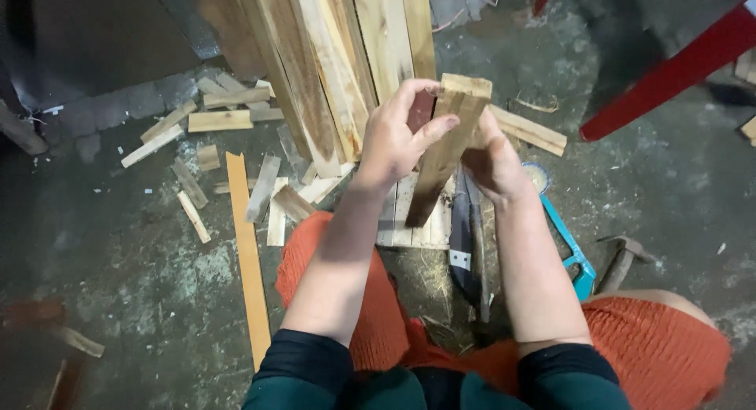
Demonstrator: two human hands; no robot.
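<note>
At frame centre, the left hand (398,138) and right hand (492,159) both clasp an upright wooden stick (447,142) above floor (142,276) scraps, apparently inspecting it.

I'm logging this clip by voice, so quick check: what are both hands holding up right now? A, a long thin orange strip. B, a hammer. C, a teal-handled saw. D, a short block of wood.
D: the left hand and the right hand both grip the short block of wood, while the hammer lies on the floor.
</note>
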